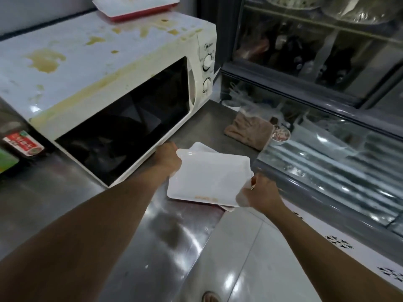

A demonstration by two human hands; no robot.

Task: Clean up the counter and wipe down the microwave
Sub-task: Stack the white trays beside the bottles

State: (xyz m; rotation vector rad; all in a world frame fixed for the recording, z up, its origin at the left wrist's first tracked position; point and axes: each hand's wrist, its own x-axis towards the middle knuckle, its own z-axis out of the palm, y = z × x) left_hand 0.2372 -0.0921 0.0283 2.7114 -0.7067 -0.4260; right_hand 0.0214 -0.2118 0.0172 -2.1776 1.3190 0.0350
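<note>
A white microwave (104, 68) stands on the steel counter (65, 203), its top smeared with yellow-brown stains and its door closed. In front of it I hold a white rectangular tray (209, 177) lying on top of other white trays. My left hand (169, 159) grips the stack's left edge. My right hand (260, 192) grips its right corner. A brown cloth (248, 130) lies crumpled on the counter behind the trays. Another white tray with a red underside (135, 6) rests on the far end of the microwave's top.
A glass display case (327, 149) runs along the right, with a small bowl (281, 136) by the cloth. Red and green packets (21, 144) sit left of the microwave. Tiled floor (250, 258) lies below the counter edge.
</note>
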